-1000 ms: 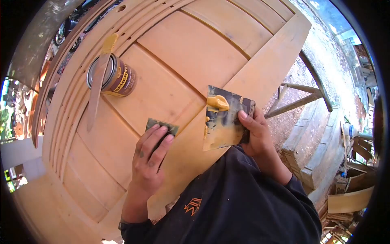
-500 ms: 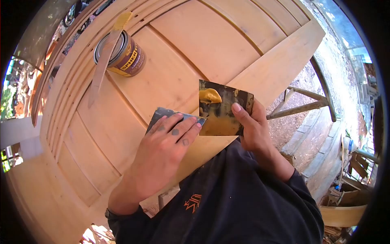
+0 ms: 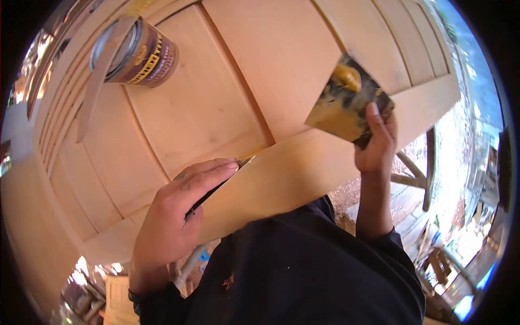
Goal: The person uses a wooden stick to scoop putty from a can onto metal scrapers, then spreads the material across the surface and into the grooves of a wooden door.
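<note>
My left hand (image 3: 176, 208) is closed around a dark, flat putty spreader (image 3: 208, 196), seen nearly edge-on. Its tip meets the frame of a panelled wooden door (image 3: 281, 179), beside the end of a groove with a trace of yellow there. In my right hand (image 3: 377, 142) is a dark square plate (image 3: 346, 108), thumb on top, held above the door. A lump of yellow putty (image 3: 347, 78) sits near its far corner, and thinner putty is smeared across its face.
An open can (image 3: 154, 57) with a purple and yellow label stands on the door at the upper left. A long flat stick (image 3: 97, 89) lies across its rim. Beyond the door's right edge is a metal stand (image 3: 428, 173), with scrap wood lower right.
My hands have moved apart. The spreader has left the plate's edge and come down onto the door frame; the plate has shifted up and right and turned. The camera view has moved too.
</note>
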{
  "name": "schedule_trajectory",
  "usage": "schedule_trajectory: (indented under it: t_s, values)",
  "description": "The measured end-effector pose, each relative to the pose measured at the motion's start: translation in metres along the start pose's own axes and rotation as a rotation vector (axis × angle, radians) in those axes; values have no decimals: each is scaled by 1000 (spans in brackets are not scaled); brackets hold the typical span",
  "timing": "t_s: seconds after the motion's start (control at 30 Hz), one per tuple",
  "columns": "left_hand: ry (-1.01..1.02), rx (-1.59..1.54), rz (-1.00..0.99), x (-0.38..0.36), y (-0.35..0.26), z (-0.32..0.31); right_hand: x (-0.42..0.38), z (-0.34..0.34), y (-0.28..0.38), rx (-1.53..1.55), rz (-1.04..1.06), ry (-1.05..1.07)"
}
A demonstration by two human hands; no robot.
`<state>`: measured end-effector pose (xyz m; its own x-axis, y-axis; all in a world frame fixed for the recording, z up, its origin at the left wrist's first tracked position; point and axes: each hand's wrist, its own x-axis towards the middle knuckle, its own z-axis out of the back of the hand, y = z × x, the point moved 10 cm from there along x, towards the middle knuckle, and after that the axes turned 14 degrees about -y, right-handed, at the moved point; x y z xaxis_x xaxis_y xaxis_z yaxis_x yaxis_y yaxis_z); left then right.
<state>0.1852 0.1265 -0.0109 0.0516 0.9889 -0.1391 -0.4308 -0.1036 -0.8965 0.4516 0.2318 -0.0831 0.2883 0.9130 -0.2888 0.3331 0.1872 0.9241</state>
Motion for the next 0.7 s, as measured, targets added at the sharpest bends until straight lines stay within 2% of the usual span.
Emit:
schedule_trajectory:
  t_s: [0.2,0.27,0.43,0.53,0.57,0.63,0.7]
  values:
    - [-78,301,91,37,12,-47,102,17,-14,-137,9,4]
    - [-93,419,97,44,17,-59,109,9,-22,-164,-57,47]
    - [16,519,278,45,23,-82,114,22,-24,-262,-22,-70]
    - [57,561,306,50,15,-95,125,32,-21,-346,-46,-30]
    - [71,574,309,49,17,-94,126,34,-27,-229,-111,-53]
    - [108,598,317,52,23,-97,118,19,2,-785,482,201]
    - [161,613,336,52,28,-99,106,15,1,-881,590,211]
